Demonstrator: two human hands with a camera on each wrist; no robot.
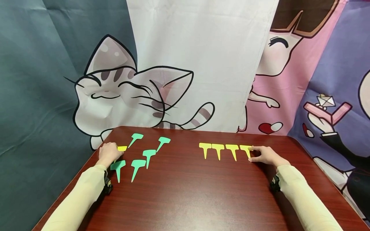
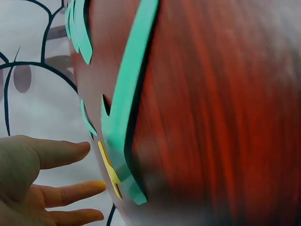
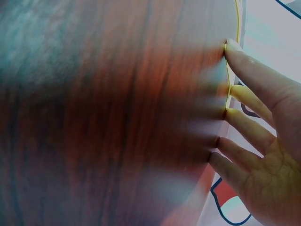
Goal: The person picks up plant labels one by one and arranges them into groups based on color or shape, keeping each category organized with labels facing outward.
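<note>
T-shaped plant labels lie on the table. My left hand (image 1: 109,154) is at the far left beside a yellow plant label (image 1: 122,148), which it partly covers in the head view. In the left wrist view its thumb and fingers are extended, fingertips close to that yellow label (image 2: 109,168), with a green label (image 2: 123,103) just nearer. My right hand (image 1: 267,156) is at the right end of a row of yellow labels. Its spread fingertips rest on the table and touch the end label (image 1: 245,148), the thumb near the stem and a forefinger by the head.
Several green labels (image 1: 149,154) lie loosely spread on the left side. Beside the right-hand label, more yellow labels (image 1: 218,147) stand side by side in a row, stems toward me. A cartoon-printed cloth (image 1: 208,57) hangs behind the dark red wooden table (image 1: 190,199).
</note>
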